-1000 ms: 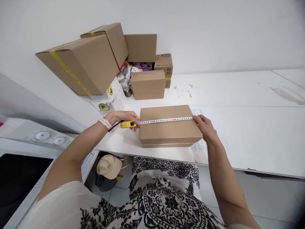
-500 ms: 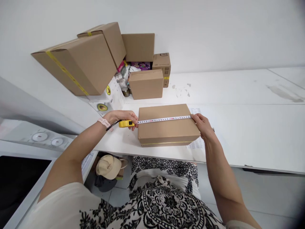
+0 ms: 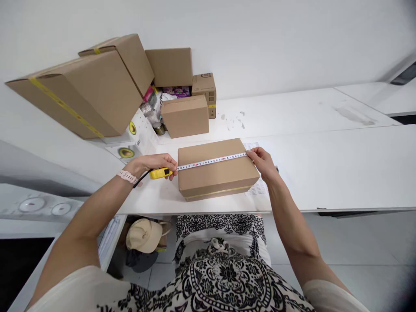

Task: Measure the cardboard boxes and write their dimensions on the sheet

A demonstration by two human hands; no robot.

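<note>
A closed cardboard box (image 3: pixel 217 175) lies on the white table in front of me, a strip of yellow tape along its near side. Across its top runs the white blade of a tape measure (image 3: pixel 160 173) with a yellow case. At the box's left edge, my left hand (image 3: pixel 160 161) is closed on the case and the start of the blade; a black strap hangs from the case. My right hand (image 3: pixel 264 164) pinches the blade's far end at the box's right edge. A printed sheet (image 3: pixel 258 188) lies partly under the box.
Stacked taped cartons (image 3: pixel 94 86) rise at the left on white boxes with avocado pictures (image 3: pixel 126 152). Behind my box stand a smaller carton (image 3: pixel 185 117), a jar (image 3: pixel 159 128) and plastic bags. Below the table edge, a beige cap (image 3: pixel 143 235) sits at the left.
My view has swung to the right, so everything appears further left. Both hands keep their places on the tape measure, and the blade stays stretched across the box.
</note>
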